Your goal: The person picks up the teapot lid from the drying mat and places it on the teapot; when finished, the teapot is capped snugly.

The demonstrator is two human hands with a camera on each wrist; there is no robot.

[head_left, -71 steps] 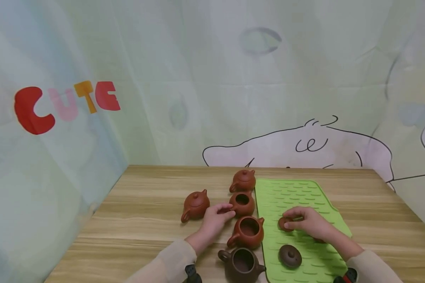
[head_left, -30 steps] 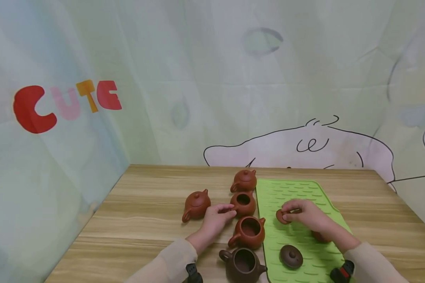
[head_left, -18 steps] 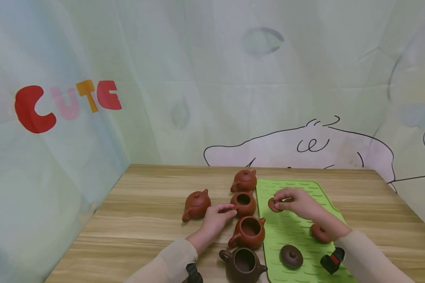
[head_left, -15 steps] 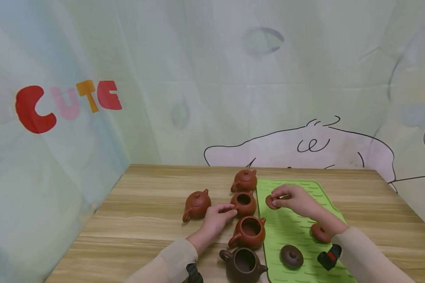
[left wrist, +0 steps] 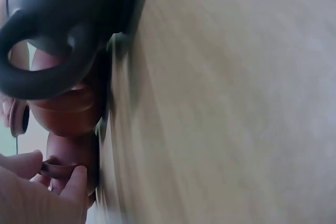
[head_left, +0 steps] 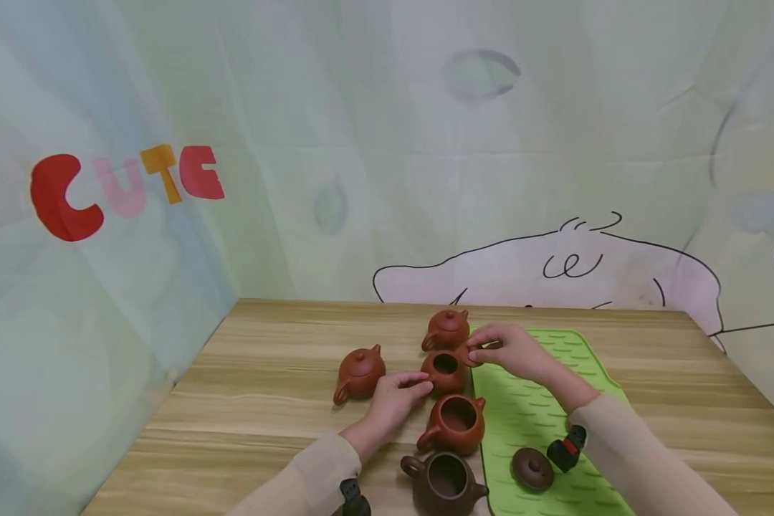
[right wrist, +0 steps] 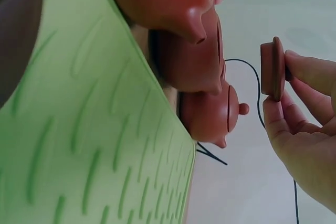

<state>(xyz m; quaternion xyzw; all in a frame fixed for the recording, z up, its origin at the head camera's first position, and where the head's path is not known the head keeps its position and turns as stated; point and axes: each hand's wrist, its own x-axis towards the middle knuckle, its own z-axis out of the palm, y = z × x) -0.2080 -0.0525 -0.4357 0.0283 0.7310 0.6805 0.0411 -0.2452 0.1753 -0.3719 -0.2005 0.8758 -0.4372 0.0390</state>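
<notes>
My left hand [head_left: 390,408] pinches the handle of a small reddish-brown clay teapot [head_left: 443,385], whose round mouth is uncovered. The left wrist view shows thumb and finger on that handle [left wrist: 59,170]. Between the thumb and fingers of my right hand [head_left: 514,351] is a reddish-brown teapot lid [right wrist: 274,69], pinched at its knob side. In the right wrist view the lid is tipped on edge and stands apart from the teapots. From the head it appears just right of the open teapot's rim, above the mat's edge.
A lidded teapot [head_left: 448,331] stands behind, another lidded one [head_left: 361,374] to the left. Nearer stand an uncovered reddish teapot [head_left: 454,436] and an uncovered dark brown teapot [head_left: 438,502]. A dark lid [head_left: 532,469] lies on the green mat [head_left: 522,423].
My right hand has lifted the reddish lid from over the mat and carried it left and away from me, up beside the open teapot. My left hand keeps its place on the handle.
</notes>
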